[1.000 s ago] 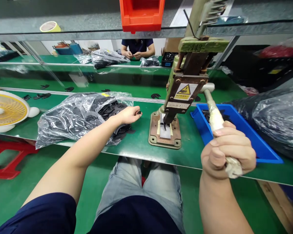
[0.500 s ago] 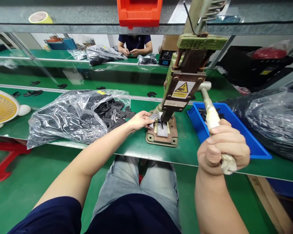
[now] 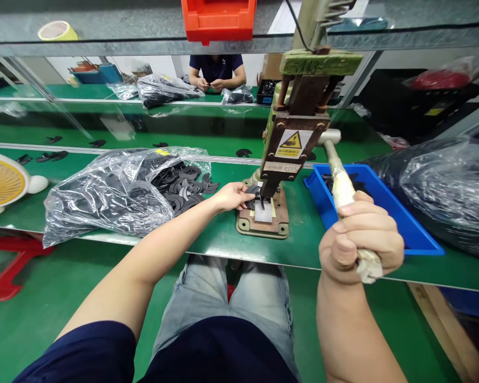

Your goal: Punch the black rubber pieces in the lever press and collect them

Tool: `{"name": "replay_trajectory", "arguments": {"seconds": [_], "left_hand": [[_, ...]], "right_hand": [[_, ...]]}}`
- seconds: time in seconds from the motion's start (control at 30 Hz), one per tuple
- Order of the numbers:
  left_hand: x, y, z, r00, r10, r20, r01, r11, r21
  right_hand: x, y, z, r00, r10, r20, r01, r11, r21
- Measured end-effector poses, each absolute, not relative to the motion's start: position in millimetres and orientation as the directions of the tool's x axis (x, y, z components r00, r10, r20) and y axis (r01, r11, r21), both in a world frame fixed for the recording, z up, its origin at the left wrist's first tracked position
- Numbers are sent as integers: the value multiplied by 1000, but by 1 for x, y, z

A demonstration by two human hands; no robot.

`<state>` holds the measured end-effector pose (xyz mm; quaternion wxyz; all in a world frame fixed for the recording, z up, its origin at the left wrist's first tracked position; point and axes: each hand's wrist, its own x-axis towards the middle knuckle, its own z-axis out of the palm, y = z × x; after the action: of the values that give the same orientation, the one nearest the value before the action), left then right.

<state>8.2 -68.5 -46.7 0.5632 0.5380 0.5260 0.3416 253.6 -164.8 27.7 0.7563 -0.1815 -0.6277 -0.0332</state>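
My left hand point(image 3: 234, 197) pinches a curved black plastic piece point(image 3: 253, 198) at the base of a green hand press point(image 3: 291, 138). The piece sits by the press's ram, over a small metal plate point(image 3: 263, 213); how it rests there is partly hidden by my fingers. My right hand point(image 3: 361, 234) is wrapped round the taped lever handle point(image 3: 340, 175) of the press, to the right of the ram. Left of my left hand, a clear plastic bag point(image 3: 107, 191) lies open with many similar black pieces point(image 3: 183, 186) spilling from its mouth.
A blue bin point(image 3: 399, 213) with black parts stands right of the press, beside a large bagged bundle point(image 3: 455, 186). At the left is a white-and-yellow fan point(image 3: 3, 183). An orange bin point(image 3: 219, 21) hangs overhead. Across the bench sits a person point(image 3: 215, 72).
The curved piece in my left hand has turned and moved closer against the ram. My right hand keeps its hold on the lever, little changed. The whole view has shifted slightly.
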Motion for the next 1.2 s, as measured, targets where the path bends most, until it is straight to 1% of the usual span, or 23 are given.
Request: {"name": "replay_trajectory", "arguments": {"seconds": [0.17,0.33,0.57,0.7,0.8,0.83,0.9,0.93,1.0,1.07,1.1,1.13,1.17,1.2], "left_hand": [[8,-63,-41,218,924,-314,236,262,936],[8,-56,-31,251,852,-459,288,386,876],[9,-52,-24,270,761,-590,312,511,801],[9,-52,-26,276,753,-597,297,524,798],[9,-56,-28,290,783,-550,252,492,833],[8,-60,-29,299,797,-524,222,476,851],[4,-69,-28,319,827,-463,146,440,886],[0,-75,-27,322,844,-429,108,417,902],[-9,-92,-21,320,874,-367,52,370,927],[-19,-112,-12,322,893,-314,22,324,946],[-23,-123,-6,333,897,-292,10,307,952],[-25,-134,-1,348,896,-275,0,293,956],[-27,-144,4,367,893,-262,-9,285,959],[-27,-154,9,384,888,-252,-16,279,960]], "right_hand": [[249,-166,27,244,185,952,287,924,-253],[248,-162,26,264,144,954,299,928,-223],[245,-160,23,316,128,940,285,932,-222],[244,-156,42,313,104,944,233,955,-182],[247,-149,84,253,93,963,209,967,-148],[250,-147,100,223,122,967,208,963,-169],[255,-143,127,161,243,957,210,939,-273],[259,-141,135,151,298,942,220,919,-326],[264,-139,131,201,341,918,261,885,-386],[264,-140,100,275,374,886,283,849,-446],[261,-142,77,257,476,841,250,808,-533],[256,-146,52,202,636,745,188,721,-667],[249,-151,27,105,738,667,164,648,-744],[241,-158,3,23,794,608,150,599,-787]]}}
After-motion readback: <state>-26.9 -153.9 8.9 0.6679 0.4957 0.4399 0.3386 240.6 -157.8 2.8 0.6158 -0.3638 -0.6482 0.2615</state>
